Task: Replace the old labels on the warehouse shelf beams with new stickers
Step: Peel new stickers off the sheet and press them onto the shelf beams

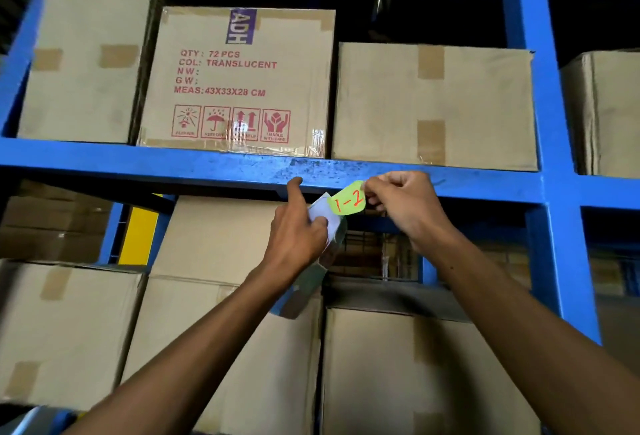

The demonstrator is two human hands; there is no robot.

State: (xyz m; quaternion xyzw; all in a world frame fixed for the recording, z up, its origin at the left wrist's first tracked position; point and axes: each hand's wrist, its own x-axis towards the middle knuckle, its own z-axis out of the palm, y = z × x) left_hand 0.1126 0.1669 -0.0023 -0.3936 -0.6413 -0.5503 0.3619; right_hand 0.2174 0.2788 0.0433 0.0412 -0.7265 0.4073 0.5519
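The green sticker [347,203], marked "1-2" in red, sat at frame centre, pinched at its right edge by the right hand [403,206]. The left hand [297,234] gripped a white backing sheet [325,216], index finger raised. Just behind ran the scuffed blue shelf beam [207,164], carrying cardboard boxes [239,81] above.

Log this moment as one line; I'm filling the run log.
right hand: pinches green sticker "1-2" | left hand: holds backing sheets | blue beam: scuffed patch bare

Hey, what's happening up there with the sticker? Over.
Right hand pinches green "1-2" sticker. Left hand holds white backing sheets, forefinger up. Sticker not yet on blue beam. Nothing blocking.
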